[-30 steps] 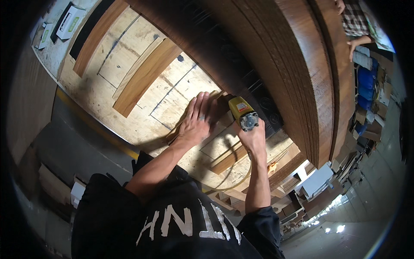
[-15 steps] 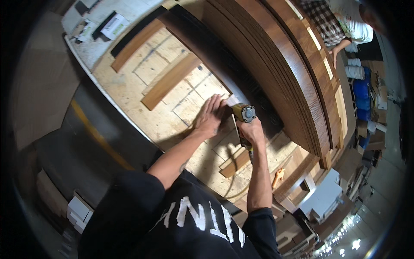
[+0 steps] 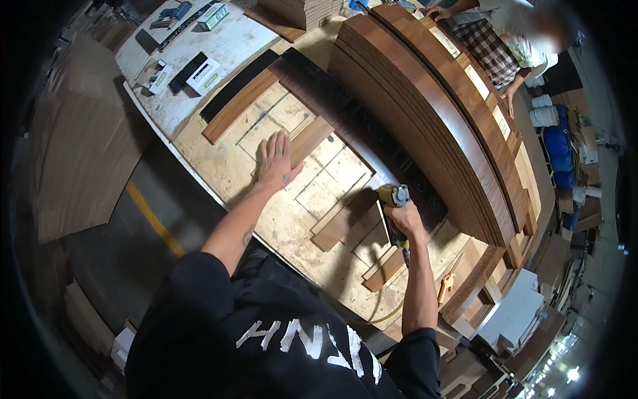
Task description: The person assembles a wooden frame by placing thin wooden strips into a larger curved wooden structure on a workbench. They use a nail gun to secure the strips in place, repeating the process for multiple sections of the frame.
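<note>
Wood is everywhere in this workshop — a big pale bench (image 3: 219, 166) fills the middle, with thin lines drawn on its top. Brown strips (image 3: 239, 106) lie flat on it, one long strip near the far left edge and shorter ones (image 3: 342, 223) near the middle. A tall stack of curved brown boards (image 3: 432, 113) stands along the right side of the bench. Small boxes and tools (image 3: 193, 70) sit at the far left corner.

The right hand (image 3: 404, 223) is wrapped tight around a yellow power tool (image 3: 393, 199), fingers closed around its body. The tool points down at the bench, just beside the dark board (image 3: 359, 133) that runs next to the stack. A hose (image 3: 379, 292) seems to hang from its lower end toward the near edge. The tool looks hard and fairly heavy, I think, so the grip on its thick middle is a good place to hold it — a loose hold could let it jump.

The left hand (image 3: 276, 163) lies flat on the bench, fingers spread a little, touching the end of a brown strip (image 3: 309, 139). It holds nothing. The strips look stiff and light, easy to slide on the smooth top, so pressing down from above would keep one in place.

Another person (image 3: 505, 46) stands at the far right corner, one hand on the stack.
</note>
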Tool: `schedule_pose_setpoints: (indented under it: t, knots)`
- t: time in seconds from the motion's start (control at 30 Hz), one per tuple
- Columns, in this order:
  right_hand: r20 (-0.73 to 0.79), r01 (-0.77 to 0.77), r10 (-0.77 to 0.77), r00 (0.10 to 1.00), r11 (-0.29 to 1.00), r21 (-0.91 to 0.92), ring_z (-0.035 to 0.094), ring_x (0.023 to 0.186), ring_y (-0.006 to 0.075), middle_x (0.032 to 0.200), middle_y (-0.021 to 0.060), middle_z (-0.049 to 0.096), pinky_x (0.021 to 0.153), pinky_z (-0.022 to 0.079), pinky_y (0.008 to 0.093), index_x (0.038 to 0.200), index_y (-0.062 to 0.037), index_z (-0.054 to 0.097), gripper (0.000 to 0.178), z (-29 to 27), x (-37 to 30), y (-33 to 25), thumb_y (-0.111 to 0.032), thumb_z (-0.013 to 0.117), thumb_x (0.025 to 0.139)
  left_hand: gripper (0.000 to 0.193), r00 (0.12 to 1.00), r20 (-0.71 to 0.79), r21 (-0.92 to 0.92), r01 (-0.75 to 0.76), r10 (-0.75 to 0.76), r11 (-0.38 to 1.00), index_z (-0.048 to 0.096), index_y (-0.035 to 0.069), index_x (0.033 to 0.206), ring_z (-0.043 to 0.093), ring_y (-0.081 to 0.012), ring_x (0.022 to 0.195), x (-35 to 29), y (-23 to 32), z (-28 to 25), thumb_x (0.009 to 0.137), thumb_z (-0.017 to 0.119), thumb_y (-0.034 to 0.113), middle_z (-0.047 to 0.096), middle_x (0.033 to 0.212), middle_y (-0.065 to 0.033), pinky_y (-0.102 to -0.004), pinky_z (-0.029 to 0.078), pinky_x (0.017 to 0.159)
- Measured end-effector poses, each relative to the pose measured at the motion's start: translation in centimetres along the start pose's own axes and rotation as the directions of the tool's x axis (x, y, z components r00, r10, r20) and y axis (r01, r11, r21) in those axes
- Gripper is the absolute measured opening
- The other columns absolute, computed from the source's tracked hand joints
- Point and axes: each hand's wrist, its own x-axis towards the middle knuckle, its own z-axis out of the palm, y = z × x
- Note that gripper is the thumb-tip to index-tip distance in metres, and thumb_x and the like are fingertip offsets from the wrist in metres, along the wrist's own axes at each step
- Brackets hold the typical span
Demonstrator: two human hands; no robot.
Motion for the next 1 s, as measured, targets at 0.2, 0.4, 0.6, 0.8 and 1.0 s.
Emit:
schedule_pose_setpoints:
  t: [0.2,0.4,0.6,0.8,1.0]
  knots:
    - [-0.095,-0.050,0.066,0.993,0.985,0.167,0.060,0.054,0.0147,0.067,0.0055,0.065,0.050,0.047,0.0328,0.103,-0.0021,0.068,0.024,1.6,-1.5,-0.2,-0.013,0.066,0.082,0.092,0.989,-0.056,-0.072,-0.142,0.138,0.987,0.020,-0.009,0.159,0.011,-0.0384,0.157,0.6,-0.1,1.5,0.100,0.055,0.053,0.015,0.167,-0.0275,-0.0507,0.005,0.129]
    - [-0.130,-0.158,0.149,0.980,0.986,-0.055,0.067,0.066,0.0216,0.078,0.0133,0.071,0.066,0.055,0.0376,0.105,0.0032,0.070,0.033,2.9,-2.2,-5.8,-0.019,0.071,0.080,0.082,0.979,-0.031,-0.158,-0.206,0.203,0.966,0.019,0.009,0.165,0.010,-0.0421,0.157,0.8,-0.3,1.0,0.102,0.054,0.048,0.011,0.168,-0.0291,-0.0527,0.007,0.128]
    - [0.082,-0.044,0.037,0.996,0.995,0.086,0.071,0.105,0.0233,0.112,0.0187,0.075,0.092,0.058,0.0375,0.130,-0.0012,0.065,0.053,4.5,1.7,-16.5,-0.026,0.078,0.086,0.080,0.937,0.281,-0.013,-0.212,0.207,0.977,0.021,0.016,0.166,0.007,-0.0463,0.157,2.2,-0.6,-1.2,0.100,0.055,0.046,0.009,0.167,-0.0332,-0.0560,0.005,0.127]
    - [-0.149,0.075,-0.101,0.984,0.983,-0.168,0.071,0.080,0.0207,0.089,0.0139,0.076,0.074,0.056,0.0344,0.114,0.0035,0.071,0.041,7.1,7.9,-14.2,-0.025,0.074,0.085,0.080,0.976,-0.042,-0.203,-0.219,0.215,0.954,0.032,0.014,0.162,0.019,-0.0471,0.154,1.8,-0.7,1.1,0.093,0.065,0.039,0.021,0.164,-0.0330,-0.0591,0.013,0.126]
    - [-0.004,0.041,-0.041,0.999,0.998,-0.055,0.074,0.086,0.0261,0.096,0.0176,0.077,0.080,0.057,0.0354,0.116,0.0032,0.072,0.042,5.1,8.4,-19.0,-0.025,0.076,0.085,0.087,0.974,-0.076,-0.185,-0.223,0.212,0.957,0.039,0.014,0.158,0.023,-0.0465,0.153,1.6,-0.9,1.1,0.084,0.076,0.043,0.024,0.162,-0.0323,-0.0587,0.017,0.125]
